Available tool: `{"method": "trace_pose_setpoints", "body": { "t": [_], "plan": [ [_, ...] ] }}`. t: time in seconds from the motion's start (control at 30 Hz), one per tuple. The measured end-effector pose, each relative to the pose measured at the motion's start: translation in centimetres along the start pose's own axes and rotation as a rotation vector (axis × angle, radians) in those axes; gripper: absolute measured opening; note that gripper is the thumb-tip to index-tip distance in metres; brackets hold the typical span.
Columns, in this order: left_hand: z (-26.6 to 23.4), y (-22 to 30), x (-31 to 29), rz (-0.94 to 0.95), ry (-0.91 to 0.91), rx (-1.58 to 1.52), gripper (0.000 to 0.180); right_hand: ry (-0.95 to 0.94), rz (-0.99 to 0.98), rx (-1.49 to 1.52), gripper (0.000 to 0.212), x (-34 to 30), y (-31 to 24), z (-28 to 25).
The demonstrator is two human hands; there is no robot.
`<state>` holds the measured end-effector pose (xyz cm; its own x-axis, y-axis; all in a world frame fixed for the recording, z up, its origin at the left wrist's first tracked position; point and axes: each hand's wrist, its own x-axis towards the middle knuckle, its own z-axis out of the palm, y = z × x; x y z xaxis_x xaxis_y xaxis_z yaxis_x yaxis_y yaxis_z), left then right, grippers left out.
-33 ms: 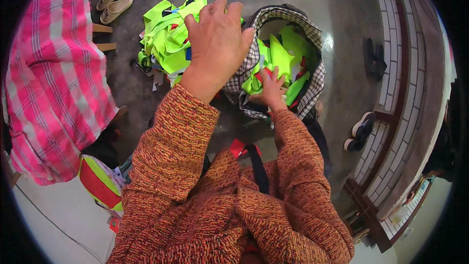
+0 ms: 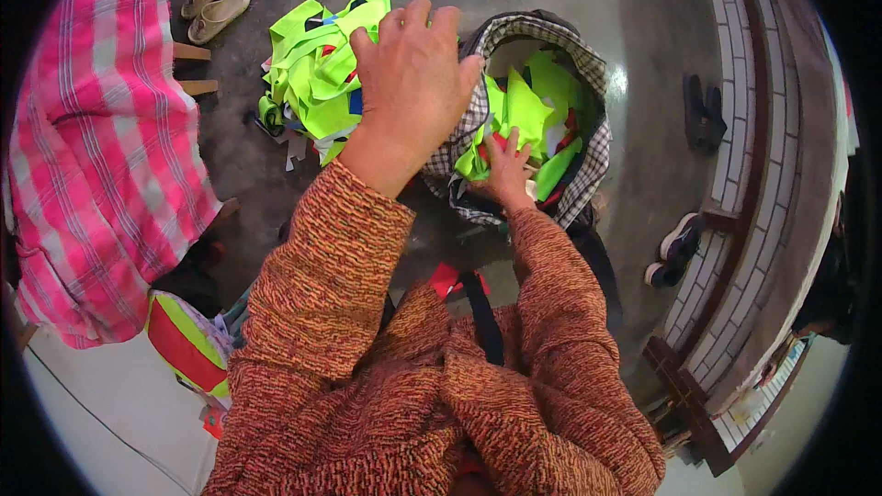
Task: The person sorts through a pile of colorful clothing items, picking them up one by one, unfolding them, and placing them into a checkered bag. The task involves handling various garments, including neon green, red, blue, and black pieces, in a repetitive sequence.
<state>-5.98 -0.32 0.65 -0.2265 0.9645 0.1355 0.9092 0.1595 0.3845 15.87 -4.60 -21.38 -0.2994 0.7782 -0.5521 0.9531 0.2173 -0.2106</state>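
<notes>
My left hand (image 2: 411,96) is raised with its fingers apart, back of the hand up, and nothing shows in it. It hangs between a heap of neon-green cloth scraps (image 2: 317,60) on the floor and a checked cloth bag (image 2: 593,142); its thumb overlaps the bag's left rim in view, and I cannot tell if they touch. Inside the open bag lie more neon-green scraps (image 2: 526,110), with red and white bits among them. My right hand (image 2: 505,174) reaches over the near rim, fingers spread on a red scrap and the green cloth around it.
A pink-and-white checked cloth (image 2: 101,147) drapes over furniture at the left. Pale shoes (image 2: 219,16) stand beyond it. Dark slippers (image 2: 705,112) and dark shoes with white soles (image 2: 678,246) lie on the right, by a white-tiled ledge (image 2: 726,161). Red scraps (image 2: 445,280) lie close to me.
My right hand has shifted slightly left within the bag, and its fingers sit a little differently on the scraps. My left hand has barely moved.
</notes>
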Motion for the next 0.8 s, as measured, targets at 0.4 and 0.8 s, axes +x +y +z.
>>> {"method": "trace_pose_setpoints", "body": {
  "t": [0.4,0.8],
  "plan": [
    [-0.1,0.4,-0.3,0.031,0.041,-0.100,0.038,0.346,-0.053,0.889,0.032,-1.5,3.9,-8.8],
    [2.4,3.5,-1.5,0.083,-0.415,-0.772,0.052,0.241,-0.370,1.988,0.054,-8.8,0.3,-17.2]
  ]
}}
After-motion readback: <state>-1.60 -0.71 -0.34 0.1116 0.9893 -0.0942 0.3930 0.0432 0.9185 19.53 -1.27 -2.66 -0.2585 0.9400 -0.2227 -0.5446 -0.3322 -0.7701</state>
